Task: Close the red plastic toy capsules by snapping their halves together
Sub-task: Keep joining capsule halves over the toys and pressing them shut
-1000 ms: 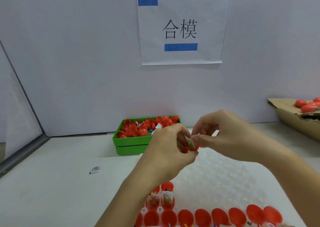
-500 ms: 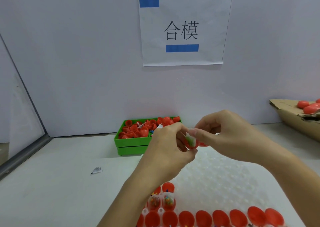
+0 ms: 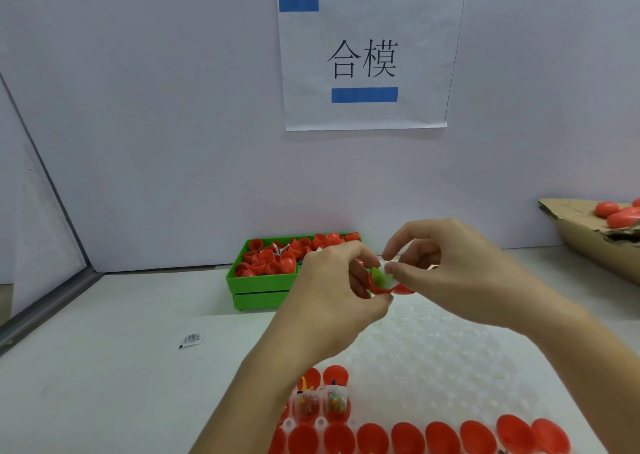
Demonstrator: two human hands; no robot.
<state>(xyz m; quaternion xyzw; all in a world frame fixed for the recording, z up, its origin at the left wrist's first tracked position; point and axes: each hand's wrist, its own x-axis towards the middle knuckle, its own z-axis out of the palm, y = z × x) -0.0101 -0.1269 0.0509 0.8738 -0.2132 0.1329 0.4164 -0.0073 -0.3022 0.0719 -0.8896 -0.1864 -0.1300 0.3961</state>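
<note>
Facing white table point(image 3: 104, 367), pale wall point(image 3: 173, 107), paper sign point(image 3: 367, 58).

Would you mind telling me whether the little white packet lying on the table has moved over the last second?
No. The white packet lies at the same spot left of and nearer than the green tray; its slight shift in frame matches the tray's, so only the camera moved.

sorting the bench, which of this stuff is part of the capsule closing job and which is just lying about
Part of the job:
- open red capsule with green toy inside, in the grip of left hand and right hand
- green bin of red halves
- white tray with capsules
- cardboard box of closed capsules

Lying about:
- small packet
- wall sign
</note>
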